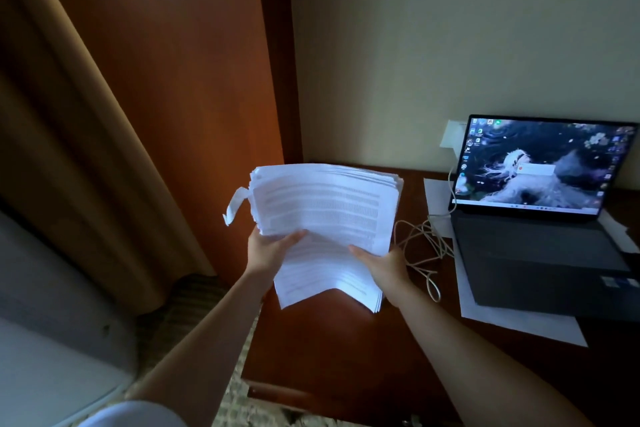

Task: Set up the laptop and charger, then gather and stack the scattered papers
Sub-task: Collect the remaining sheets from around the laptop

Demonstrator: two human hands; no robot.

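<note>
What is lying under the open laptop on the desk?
White paper sheets lie under the laptop, showing past its left, front and right edges on the desk. How many there are, and what is printed on them, is hidden by the laptop.

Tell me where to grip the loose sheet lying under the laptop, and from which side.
Probably take the sheet under the laptop by its bare front-left corner, coming from the desk's front edge. That part juts out past the laptop, while the rest is pinned beneath it. Pinch the margin and slide it out forward and left, perhaps steadying the laptop with the other hand.
</note>
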